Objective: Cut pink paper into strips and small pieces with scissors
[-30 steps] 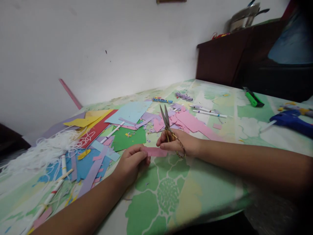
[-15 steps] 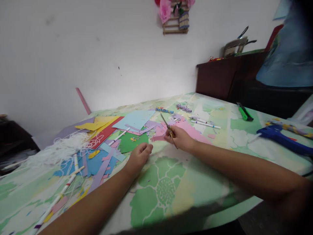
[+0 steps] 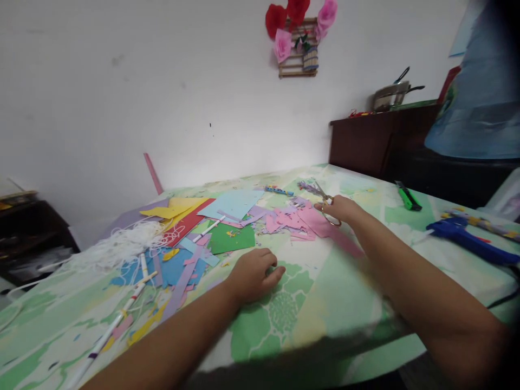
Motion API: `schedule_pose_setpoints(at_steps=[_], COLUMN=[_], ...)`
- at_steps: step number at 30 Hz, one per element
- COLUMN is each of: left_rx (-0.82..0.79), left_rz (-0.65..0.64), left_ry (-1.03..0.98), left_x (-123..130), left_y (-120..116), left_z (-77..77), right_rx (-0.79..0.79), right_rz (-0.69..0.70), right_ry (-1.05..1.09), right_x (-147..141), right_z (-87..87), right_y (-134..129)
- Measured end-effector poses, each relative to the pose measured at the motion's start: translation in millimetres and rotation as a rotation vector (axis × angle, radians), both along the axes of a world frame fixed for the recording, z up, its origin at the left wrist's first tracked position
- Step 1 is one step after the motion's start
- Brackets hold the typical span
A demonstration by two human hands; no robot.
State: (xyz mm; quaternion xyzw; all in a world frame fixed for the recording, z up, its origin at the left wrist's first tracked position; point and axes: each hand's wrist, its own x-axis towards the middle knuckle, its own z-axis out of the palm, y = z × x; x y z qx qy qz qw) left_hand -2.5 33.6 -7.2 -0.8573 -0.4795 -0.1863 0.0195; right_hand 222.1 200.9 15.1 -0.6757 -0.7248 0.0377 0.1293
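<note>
My right hand (image 3: pixel 343 209) grips a pair of scissors (image 3: pixel 325 197) by its gold-coloured handles, the slim blades parted and pointing away to the far left. Below the scissors lie pink paper pieces (image 3: pixel 311 222), one long strip reaching under my right wrist. My left hand (image 3: pixel 254 275) rests on the flowered tablecloth (image 3: pixel 284 319) with loosely bent fingers, the thumb apart, and nothing in it. Just beyond that hand is a green sheet (image 3: pixel 233 238) with small scraps on it. A purple curled-paper piece (image 3: pixel 307 187) lies beyond the blade tips.
Tangled white string (image 3: pixel 117 244), a light blue sheet (image 3: pixel 231 205) and white marker-like sticks (image 3: pixel 134 295) cover the left side. At right are a green utility knife (image 3: pixel 408 196) and a blue glue gun (image 3: pixel 471 238). A blue patterned stick (image 3: pixel 279 190) lies near the wall.
My right hand has moved right and away with the scissors, whose blades are now parted. My left hand has shifted right and its fingers have loosened. The view has tilted up a little.
</note>
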Motion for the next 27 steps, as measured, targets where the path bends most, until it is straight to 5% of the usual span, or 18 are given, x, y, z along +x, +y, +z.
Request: schedule_pose_setpoints(at_steps=[4,15,27], left_rx=[0.007,-0.011,-0.066], left_rz=[-0.007,-0.032,-0.046], left_ry=[0.035,0.116,-0.047], left_x=[0.4,1.7,-4.1], left_y=[1.2,3.2,5.2], left_z=[-0.3,0.8,0.1], right_rx=[-0.135,-0.222,-0.044], right_rz=[0.053,0.108,0.108], right_ry=[-0.106,-0.165,0.361], right_x=[17.0,6.3,10.5], right_z=[-5.2,-17.0,-14.1], right_y=[5.3,4.7,3.3])
